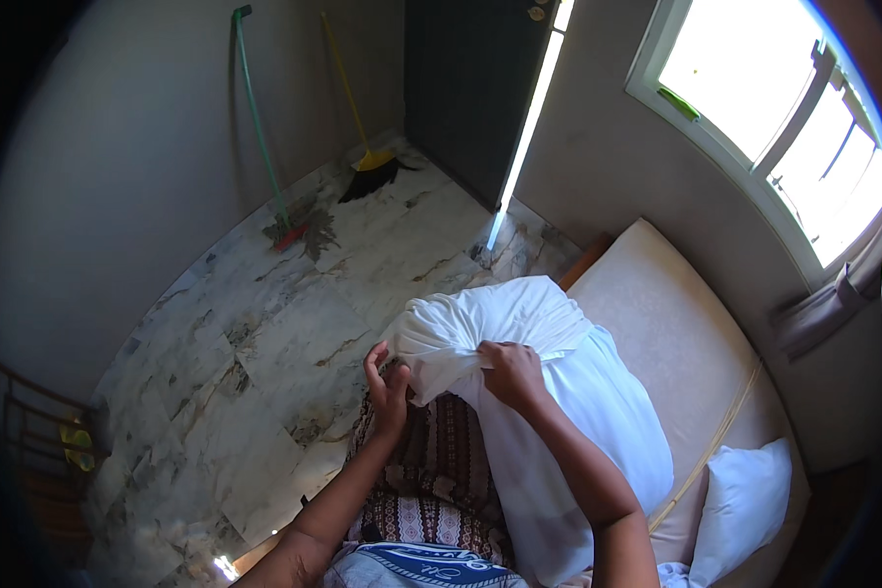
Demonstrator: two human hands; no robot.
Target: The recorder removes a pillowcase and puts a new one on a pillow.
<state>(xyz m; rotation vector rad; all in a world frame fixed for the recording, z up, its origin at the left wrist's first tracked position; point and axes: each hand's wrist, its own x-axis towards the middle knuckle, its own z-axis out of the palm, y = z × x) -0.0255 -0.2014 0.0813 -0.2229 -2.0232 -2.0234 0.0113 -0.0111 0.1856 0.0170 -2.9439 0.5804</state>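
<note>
A large white cloth (603, 397), perhaps a sheet or cover, lies bunched across my lap and the edge of the bed. My right hand (513, 373) pinches a gathered fold of it, and creases fan out from that grip. At the cloth's left end is my left hand (389, 388), thumb and fingers apart, right beside the hanging edge. Whether its fingertips touch the fabric is hard to see. Under the cloth shows brown patterned clothing (441, 456) over my legs.
A bare mattress (669, 309) carries a white pillow (746, 500) and a bundle of thin sticks (709, 456). Against the wall lean a green-handled mop (257, 110) and a yellow broom (371, 162). A dark door (470, 88) stands ajar near a window (742, 81). A rack (40, 426) is at left.
</note>
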